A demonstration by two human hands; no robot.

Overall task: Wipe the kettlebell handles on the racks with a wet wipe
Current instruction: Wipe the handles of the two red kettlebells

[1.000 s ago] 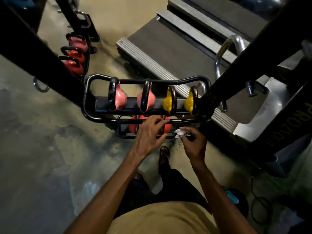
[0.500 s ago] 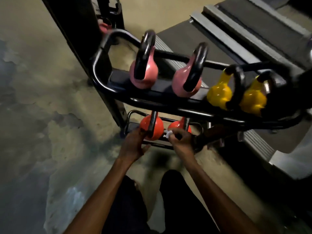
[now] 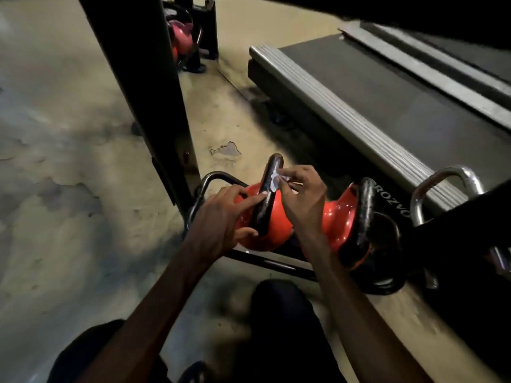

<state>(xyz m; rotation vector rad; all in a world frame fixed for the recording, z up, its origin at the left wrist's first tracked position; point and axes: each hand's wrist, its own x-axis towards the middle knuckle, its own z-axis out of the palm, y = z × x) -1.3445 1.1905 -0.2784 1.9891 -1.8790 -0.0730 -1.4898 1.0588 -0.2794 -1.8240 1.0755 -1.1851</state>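
The right hand [image 3: 301, 197] pinches the wipe [image 3: 275, 180] against the handle [image 3: 267, 194] of a red kettlebell [image 3: 276, 228] on the low rack [image 3: 210, 179]; the left hand [image 3: 221, 222] clamps the handle below the pinch. The small wipe could slip out. A second kettlebell [image 3: 343, 217] crowds the right wrist; a black post [image 3: 154, 92] stands left.

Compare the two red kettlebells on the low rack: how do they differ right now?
The left red kettlebell is steadied by the left hand while the right hand presses a white wipe on its handle. The right red kettlebell sits untouched. Both have black handles.
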